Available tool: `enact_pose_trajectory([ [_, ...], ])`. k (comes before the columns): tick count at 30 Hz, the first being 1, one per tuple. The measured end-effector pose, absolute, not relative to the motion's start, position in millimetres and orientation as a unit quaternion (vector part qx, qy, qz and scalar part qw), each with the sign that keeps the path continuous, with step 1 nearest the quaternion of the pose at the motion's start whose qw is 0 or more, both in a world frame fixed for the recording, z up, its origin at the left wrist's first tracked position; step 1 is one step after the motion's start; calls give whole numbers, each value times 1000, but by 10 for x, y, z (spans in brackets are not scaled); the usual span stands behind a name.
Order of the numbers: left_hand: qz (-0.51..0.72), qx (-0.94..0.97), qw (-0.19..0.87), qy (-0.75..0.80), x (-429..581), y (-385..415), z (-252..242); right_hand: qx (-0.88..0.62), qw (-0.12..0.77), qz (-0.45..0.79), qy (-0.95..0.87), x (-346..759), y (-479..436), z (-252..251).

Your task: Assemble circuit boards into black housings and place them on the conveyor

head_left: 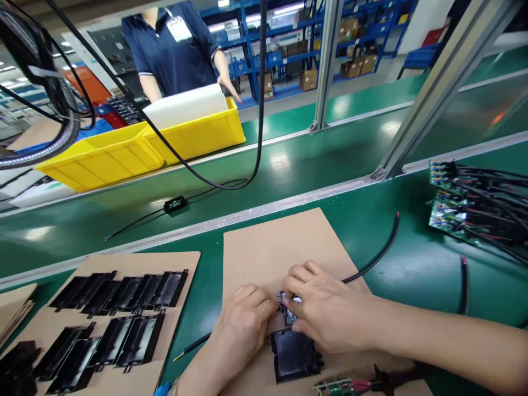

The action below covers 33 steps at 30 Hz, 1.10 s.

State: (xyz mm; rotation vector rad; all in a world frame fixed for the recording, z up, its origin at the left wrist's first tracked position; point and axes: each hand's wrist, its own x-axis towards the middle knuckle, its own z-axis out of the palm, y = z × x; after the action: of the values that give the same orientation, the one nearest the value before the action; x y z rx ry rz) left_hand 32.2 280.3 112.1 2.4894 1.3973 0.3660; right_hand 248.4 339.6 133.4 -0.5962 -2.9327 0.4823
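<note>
On a cardboard sheet [268, 247], my right hand [325, 302] is bent over a small circuit board [290, 315], its fingers gripping it from above and the right. The board seems to lie in a dark plastic housing, mostly covered by my fingers. From the left, my left hand [245, 322] pinches the near edge of the same assembly, fingers closed; the exact contact is hidden. Just below them lies an open black plastic case half [295, 355], apart from my palms. Another circuit board with wires [338, 386] rests at the bottom edge.
More black case halves [136, 341] lie in rows on cardboard at left. Wired circuit boards [454, 203] are heaped at right. Black cables [381, 253] lie about. Across the conveyor, a person [173, 60] stands behind yellow bins [198, 135]. A cable [262, 82] hangs down; a metal post [445, 82] rises at right.
</note>
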Motion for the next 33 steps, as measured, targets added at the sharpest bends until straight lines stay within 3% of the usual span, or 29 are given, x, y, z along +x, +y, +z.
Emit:
enact_pose_trajectory([
  [8,94,893,217,382,531,2853,1316,-328,81,281,-898,3053,3546,1296],
  [13,45,904,207,372,574,2872,1266,-354,77,297,-883,3102,3586,1208],
  [20,74,910,200,356,597,2890,1290,-333,85,314,-885,3083,3577,1269],
  [24,72,911,173,366,644,2862,1237,-271,116,274,-915,2935,3494,1140],
  [33,32,897,163,409,672,2791,1148,-229,37,149,-961,2936,3454,1129],
])
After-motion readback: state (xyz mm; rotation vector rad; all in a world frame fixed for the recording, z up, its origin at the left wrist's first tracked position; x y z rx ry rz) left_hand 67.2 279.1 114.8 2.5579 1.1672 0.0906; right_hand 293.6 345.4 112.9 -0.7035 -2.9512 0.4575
